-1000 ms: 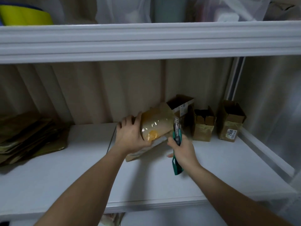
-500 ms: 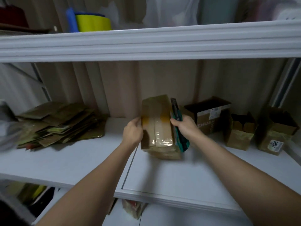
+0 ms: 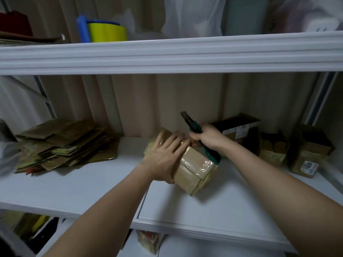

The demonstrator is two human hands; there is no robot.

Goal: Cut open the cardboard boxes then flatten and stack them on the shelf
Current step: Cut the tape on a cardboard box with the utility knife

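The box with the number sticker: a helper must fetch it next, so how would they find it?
Look along the white middle shelf to its far right end. The last box there stands open-topped, beside a smaller open box. Only it has a white sticker with printed digits on its front.

Readable: "1908", printed in dark digits on a white sticker (image 3: pixel 309 168) tilted on the front face of the open cardboard box (image 3: pixel 307 156) at the far right end of the white shelf (image 3: pixel 204 210). Unreadable through blur: small print on the white label (image 3: pixel 236 130) of the dark open box (image 3: pixel 241 127) left of that box, against the back.
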